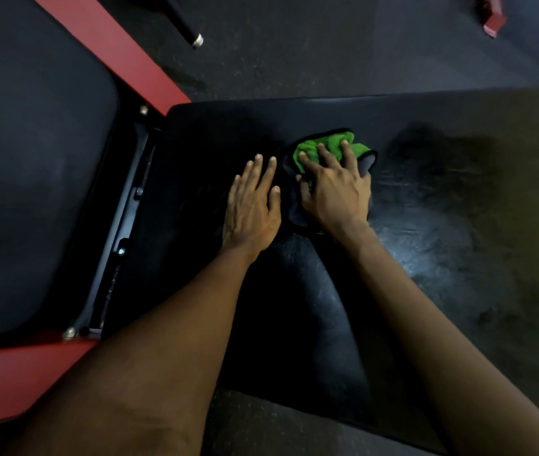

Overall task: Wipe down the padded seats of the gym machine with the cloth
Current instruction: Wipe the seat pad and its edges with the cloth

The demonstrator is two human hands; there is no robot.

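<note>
Head view: the green cloth (327, 149), bunched with a dark underside, lies near the middle of the black padded seat (442, 232). The right hand (337, 192) lies on top of it with fingers spread, pressing it flat against the pad. Just left of it, the left hand (251, 209) rests palm-down on the seat, fingers straight and close together. A second dark pad (31, 166) sits at far left, with a red frame (110, 47) between the pads and speckled dark floor (310, 51) beyond.

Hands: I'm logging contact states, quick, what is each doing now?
Left hand: open, flat on the black padded seat, holding nothing.
Right hand: open, fingers spread, pressing the crumpled green and grey cloth.
</note>
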